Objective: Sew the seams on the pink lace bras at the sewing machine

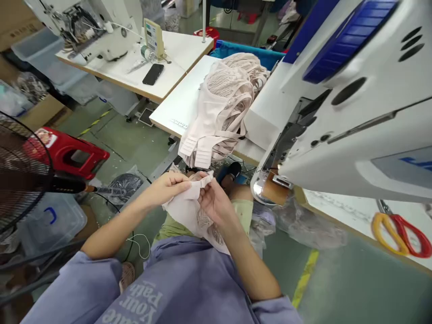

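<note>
Pale pink fabric sits pinched between the fingertips (187,180) of both hands. The left hand (168,184) clamps thumb and forefinger on the top edge of the garment (182,210). The right hand (216,203) meets it from the other side, fingers curled and closed on the same ribbed edge, just beside the left. The rest of the garment hangs loose below the hands, over the lap and against the lilac shirt.

As I judge it, the step in hand is lining up or checking that short stretch of edge. It goes best with the two pinches close together, the strip flat and untwisted between them, and only light tension, since the stretchy lace will probably distort if pulled. Letting the hanging part rest on the lap takes its weight off the edge.

Further out, a pile (222,105) of like garments lies on the white table (182,105), some of them drooping over its near edge, above the hands. The sewing machine (354,112) stands near on the right. Scissors (401,234) with yellow and red handles lie beyond it, well apart from the hands. A red stool (72,155) and a fan (20,173) stand to the left.
</note>
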{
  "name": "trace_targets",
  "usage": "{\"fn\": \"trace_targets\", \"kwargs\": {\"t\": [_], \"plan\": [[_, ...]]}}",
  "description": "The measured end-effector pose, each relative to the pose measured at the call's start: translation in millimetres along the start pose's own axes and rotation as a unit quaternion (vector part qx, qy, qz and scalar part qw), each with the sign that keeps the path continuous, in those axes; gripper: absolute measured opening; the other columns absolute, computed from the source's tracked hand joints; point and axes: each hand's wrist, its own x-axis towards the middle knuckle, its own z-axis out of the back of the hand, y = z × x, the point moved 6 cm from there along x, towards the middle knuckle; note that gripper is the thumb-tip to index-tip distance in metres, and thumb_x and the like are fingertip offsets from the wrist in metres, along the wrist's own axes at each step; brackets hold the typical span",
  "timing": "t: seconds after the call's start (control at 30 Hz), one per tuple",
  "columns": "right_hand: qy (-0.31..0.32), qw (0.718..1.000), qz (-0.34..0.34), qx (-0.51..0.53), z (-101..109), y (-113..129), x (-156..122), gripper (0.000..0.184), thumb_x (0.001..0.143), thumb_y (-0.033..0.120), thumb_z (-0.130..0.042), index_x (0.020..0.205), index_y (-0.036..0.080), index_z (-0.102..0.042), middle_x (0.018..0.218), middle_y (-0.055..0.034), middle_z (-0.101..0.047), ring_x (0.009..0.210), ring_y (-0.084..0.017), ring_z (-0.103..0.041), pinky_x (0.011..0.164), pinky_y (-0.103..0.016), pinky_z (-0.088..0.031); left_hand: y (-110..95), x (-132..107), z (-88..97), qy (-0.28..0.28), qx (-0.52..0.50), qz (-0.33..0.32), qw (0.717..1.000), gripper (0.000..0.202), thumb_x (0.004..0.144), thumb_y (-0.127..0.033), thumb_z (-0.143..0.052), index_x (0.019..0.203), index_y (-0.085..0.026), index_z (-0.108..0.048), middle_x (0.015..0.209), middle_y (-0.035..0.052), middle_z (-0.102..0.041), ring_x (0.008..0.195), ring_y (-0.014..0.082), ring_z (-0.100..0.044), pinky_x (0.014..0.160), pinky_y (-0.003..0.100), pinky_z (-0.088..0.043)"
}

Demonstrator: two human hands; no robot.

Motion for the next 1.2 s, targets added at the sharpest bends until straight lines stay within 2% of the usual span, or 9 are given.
{"fn": "trace_targets", "kwargs": {"t": [0.1, 0.2, 0.33, 0.43, 0.5, 0.6, 0.77, 1.0, 1.2], "plan": [[-0.129, 0.99, 0.037, 0.042, 29, -9, 1, 0.033, 0.073, 0.038, -0.083, 0.096, 0.023, -0.064, 0.083, 0.0044, -0.064, 0.067, -0.008, -0.059, 0.069, -0.019, -0.054, 23, 16, 3.5, -0.102, 0.125, -0.024, 0.987, 0.029, 0.091, -0.043, -0.057, 0.091, -0.016, -0.068, 0.09, 0.0066, -0.068, 0.078, 0.0182, -0.059, 0.069, 0.028, -0.047], [-0.193, 0.968, 0.137, -0.079, 51, -9, -15, 0.026, 0.079, 0.034, -0.079, 0.092, 0.021, -0.06, 0.088, 0.0023, -0.066, 0.077, -0.011, -0.063, 0.078, -0.025, -0.055, 43, 27, -9.8, -0.21, 0.187, -0.038, 0.959, 0.024, 0.088, -0.04, -0.061, 0.088, -0.016, -0.065, 0.09, 0.0068, -0.065, 0.081, 0.0193, -0.057, 0.074, 0.03, -0.046], [-0.154, 0.893, 0.253, -0.34, 54, -8, -33, 0.01, 0.089, 0.028, -0.067, 0.088, 0.02, -0.061, 0.103, -0.0061, -0.067, 0.101, -0.019, -0.063, 0.094, -0.037, -0.05, 71, 41, -63.1, -0.062, -0.026, 0.009, 0.998, 0.036, 0.088, -0.051, -0.06, 0.083, -0.015, -0.065, 0.076, 0.0018, -0.063, 0.07, 0.0157, -0.056, 0.068, 0.027, -0.046], [-0.101, 0.816, 0.254, -0.509, 55, -7, -45, 0.009, 0.088, 0.028, -0.066, 0.087, 0.019, -0.067, 0.094, -0.007, -0.067, 0.091, -0.021, -0.063, 0.084, -0.037, -0.051, 69, 43, -75.6, -0.071, -0.089, -0.006, 0.993, 0.034, 0.09, -0.049, -0.059, 0.086, -0.016, -0.067, 0.079, 0.0018, -0.065, 0.074, 0.0159, -0.059, 0.071, 0.027, -0.047], [-0.07, 0.795, 0.212, -0.564, 59, -3, -53, 0.015, 0.088, 0.031, -0.066, 0.08, 0.019, -0.068, 0.074, -0.0026, -0.063, 0.069, -0.017, -0.059, 0.065, -0.03, -0.048, 60, 41, -73.5, -0.094, -0.086, -0.021, 0.992, 0.032, 0.091, -0.046, -0.058, 0.086, -0.016, -0.067, 0.081, 0.0022, -0.066, 0.078, 0.0164, -0.06, 0.073, 0.027, -0.048], [-0.069, 0.78, 0.226, -0.58, 58, 18, -68, 0.017, 0.093, 0.033, -0.062, 0.088, 0.019, -0.07, 0.063, 0.0017, -0.057, 0.055, -0.013, -0.052, 0.056, -0.027, -0.044, 40, 34, -71.7, -0.077, -0.086, -0.023, 0.993, 0.032, 0.093, -0.046, -0.057, 0.08, -0.016, -0.063, 0.073, 0.0003, -0.061, 0.068, 0.0139, -0.056, 0.066, 0.025, -0.045], [-0.103, 0.732, 0.317, -0.595, 37, 52, -68, 0.028, 0.097, 0.031, -0.058, 0.121, 0.019, -0.066, 0.092, -0.006, -0.069, 0.069, -0.014, -0.06, 0.065, -0.027, -0.051, 10, 23, -80.1, -0.003, -0.064, -0.018, 0.998, 0.036, 0.097, -0.044, -0.052, 0.077, -0.017, -0.061, 0.068, -0.0025, -0.054, 0.06, 0.0103, -0.047, 0.058, 0.022, -0.038], [-0.143, 0.754, 0.316, -0.559, 40, 52, -63, 0.024, 0.096, 0.028, -0.06, 0.116, 0.021, -0.071, 0.097, -0.0059, -0.07, 0.073, -0.014, -0.064, 0.067, -0.027, -0.055, 9, 26, -87.5, -0.007, -0.056, -0.013, 0.998, 0.033, 0.098, -0.046, -0.053, 0.087, -0.017, -0.066, 0.071, -0.0011, -0.059, 0.066, 0.0125, -0.055, 0.063, 0.022, -0.044], [-0.206, 0.668, 0.409, -0.586, 53, 44, -74, 0.029, 0.094, 0.021, -0.063, 0.121, 0.024, -0.071, 0.106, -0.0075, -0.073, 0.093, -0.019, -0.07, 0.083, -0.033, -0.057, 8, 31, -96.0, -0.024, -0.035, -0.004, 0.999, 0.031, 0.097, -0.042, -0.053, 0.084, -0.017, -0.065, 0.075, 0.0005, -0.065, 0.068, 0.0138, -0.061, 0.066, 0.024, -0.049]]}}
